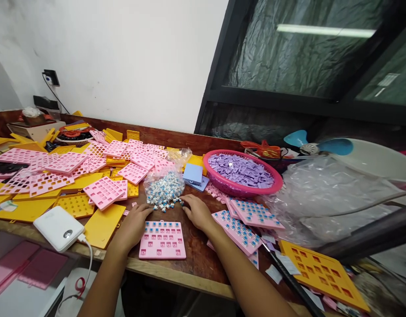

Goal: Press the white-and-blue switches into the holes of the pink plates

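A pink plate with square sockets [162, 240] lies flat near the table's front edge, between my two hands. Small blue-and-white pieces fill part of its upper rows. Behind it, a clear plastic bag [163, 176] spills a pile of these blue-and-white pieces [165, 189] onto the wood. My left hand [135, 223] rests at the plate's upper left, fingers stretched toward the pile's near edge. On the other side, my right hand [199, 212] reaches to the pile's right edge, thumb and forefinger apart beside a few loose pieces. Whether either fingertip touches a piece is too small to tell.
Pink grids [67, 163] and yellow plates [102, 224] cover the left. A white power bank [59, 229] with a cable lies near the front edge. At right are a pink basket of purple pieces [207, 171], filled pink plates [235, 231] and a yellow plate [324, 270].
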Action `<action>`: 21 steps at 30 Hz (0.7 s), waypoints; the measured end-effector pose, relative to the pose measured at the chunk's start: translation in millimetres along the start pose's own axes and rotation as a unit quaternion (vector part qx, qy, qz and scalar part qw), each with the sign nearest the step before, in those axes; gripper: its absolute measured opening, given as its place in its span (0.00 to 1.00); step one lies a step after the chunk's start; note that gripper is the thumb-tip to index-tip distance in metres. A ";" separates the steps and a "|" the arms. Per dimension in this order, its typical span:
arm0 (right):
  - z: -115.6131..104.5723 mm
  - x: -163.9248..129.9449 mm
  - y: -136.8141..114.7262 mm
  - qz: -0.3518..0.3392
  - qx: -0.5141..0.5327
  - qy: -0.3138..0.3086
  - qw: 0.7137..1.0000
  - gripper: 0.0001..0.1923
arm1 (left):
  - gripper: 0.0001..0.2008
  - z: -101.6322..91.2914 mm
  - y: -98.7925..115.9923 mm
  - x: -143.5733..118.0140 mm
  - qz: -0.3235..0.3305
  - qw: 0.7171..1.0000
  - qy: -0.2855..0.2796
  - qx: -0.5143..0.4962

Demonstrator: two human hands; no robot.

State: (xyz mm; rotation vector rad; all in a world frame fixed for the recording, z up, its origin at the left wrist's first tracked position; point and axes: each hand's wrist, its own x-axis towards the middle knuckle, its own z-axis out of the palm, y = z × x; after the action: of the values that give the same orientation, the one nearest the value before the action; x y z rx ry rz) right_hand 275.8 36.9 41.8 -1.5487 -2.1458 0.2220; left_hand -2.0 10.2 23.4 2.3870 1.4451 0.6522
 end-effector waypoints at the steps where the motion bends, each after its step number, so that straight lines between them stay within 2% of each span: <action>1: 2.4 1.2 1.1 -0.001 -0.012 -0.018 1.000 0.21 | 0.27 0.1 -1.6 0.3 -0.006 1.000 0.005 -0.013; 3: 6.1 2.6 2.5 0.006 -0.020 -0.036 0.999 0.17 | 0.21 -0.2 -4.9 0.9 -0.031 0.999 0.016 -0.031; 7: 5.1 2.2 1.8 0.018 -0.013 -0.031 0.999 0.08 | 0.14 -3.4 -5.8 -0.7 -0.075 0.996 0.032 -0.032; 10: -4.0 -0.8 -3.9 0.007 0.004 -0.030 1.000 0.04 | 0.13 -11.8 4.1 -9.1 -0.076 0.995 0.055 -0.034; 12: -12.9 -4.6 -10.9 -0.019 0.060 -0.036 0.997 0.05 | 0.13 -20.2 14.7 -19.7 -0.062 0.995 0.063 -0.049; 16: -28.1 -16.0 -29.6 -0.082 0.210 -0.070 0.972 0.09 | 0.11 -32.7 35.1 -43.7 -0.033 0.996 0.013 -0.083; 21: -24.3 -29.7 -53.1 -0.162 0.204 -0.163 0.952 0.11 | 0.09 -27.9 47.2 -51.2 -0.028 0.998 -0.036 -0.044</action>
State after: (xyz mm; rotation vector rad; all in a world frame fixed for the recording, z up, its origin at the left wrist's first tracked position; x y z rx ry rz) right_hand 249.3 -12.5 75.7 -0.9608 -2.3689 0.8003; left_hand -0.7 -57.0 56.7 2.2709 1.4175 0.5964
